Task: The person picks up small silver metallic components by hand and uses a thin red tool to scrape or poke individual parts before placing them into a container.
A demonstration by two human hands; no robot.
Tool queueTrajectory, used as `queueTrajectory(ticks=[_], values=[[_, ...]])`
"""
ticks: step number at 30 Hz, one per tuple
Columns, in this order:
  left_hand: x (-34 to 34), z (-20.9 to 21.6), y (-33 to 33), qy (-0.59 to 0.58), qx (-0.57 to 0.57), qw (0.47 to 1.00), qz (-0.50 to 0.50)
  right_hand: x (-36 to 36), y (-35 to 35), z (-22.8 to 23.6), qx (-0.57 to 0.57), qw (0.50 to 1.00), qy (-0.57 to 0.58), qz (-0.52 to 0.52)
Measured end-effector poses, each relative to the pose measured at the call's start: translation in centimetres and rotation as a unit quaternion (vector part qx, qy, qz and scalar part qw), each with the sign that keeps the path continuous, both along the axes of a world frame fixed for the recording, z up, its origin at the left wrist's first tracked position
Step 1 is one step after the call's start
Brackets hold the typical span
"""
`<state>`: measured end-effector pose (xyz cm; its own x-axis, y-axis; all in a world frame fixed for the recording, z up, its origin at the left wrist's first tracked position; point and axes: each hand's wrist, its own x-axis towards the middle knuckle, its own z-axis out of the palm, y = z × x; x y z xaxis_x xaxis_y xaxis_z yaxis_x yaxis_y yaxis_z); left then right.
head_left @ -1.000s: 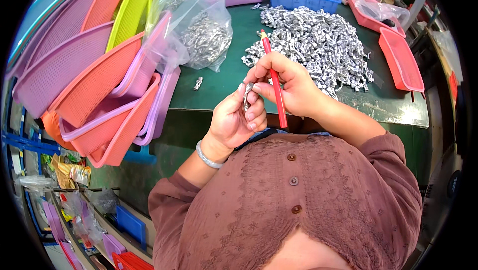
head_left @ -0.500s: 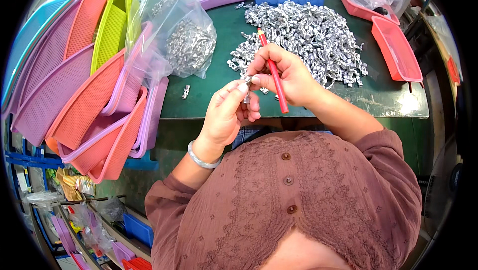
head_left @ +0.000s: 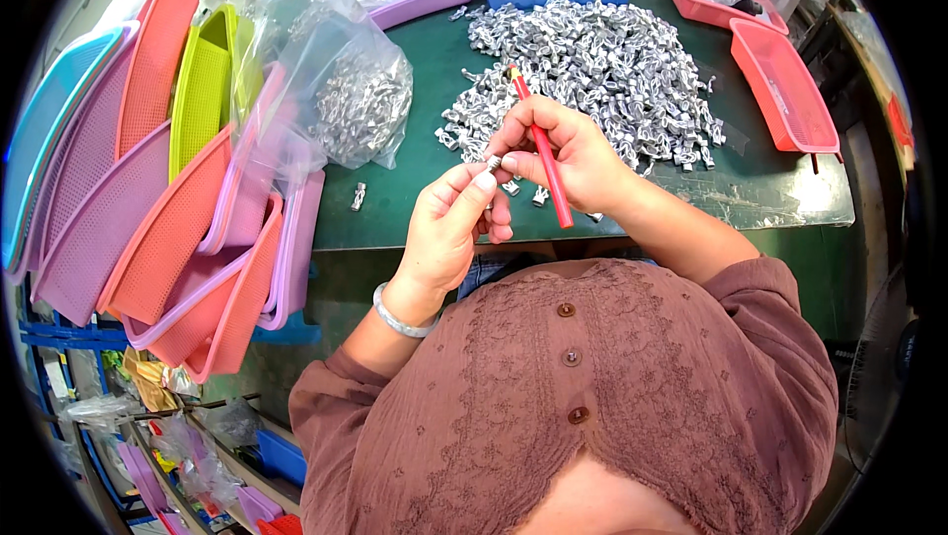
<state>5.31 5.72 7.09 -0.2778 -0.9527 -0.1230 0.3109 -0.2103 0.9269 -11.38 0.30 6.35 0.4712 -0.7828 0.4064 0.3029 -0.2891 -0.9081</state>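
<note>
The left hand [head_left: 449, 229] pinches a small metal part [head_left: 494, 164] at its fingertips, and the right hand [head_left: 563, 155] grips a red pencil [head_left: 541, 150] while touching the same part. Since a second ago both hands have lifted slightly off the green table [head_left: 415, 209], just short of the heap of metal parts [head_left: 602, 61], so the part looks under inspection.

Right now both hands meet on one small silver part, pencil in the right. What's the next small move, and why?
Probably bring the red pencil tip down to the small silver part. The left hand pinches that part at its fingertips, the right hand steadies it while gripping the pencil, whose tip points away toward the pile of silver parts on the green table.
</note>
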Motion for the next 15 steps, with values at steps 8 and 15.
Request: queueTrajectory(ticks=[8, 15], values=[[-0.9, 0.0, -0.5, -0.025, -0.025, 0.999, 0.001, -1.4, -0.4, -0.7, 0.02, 0.997, -0.06, -0.033], [-1.7, -0.3, -1.2, -0.007, -0.016, 1.0, -0.007, -3.3, -0.1, -0.3, -0.019, 0.993, -0.1, -0.064]])
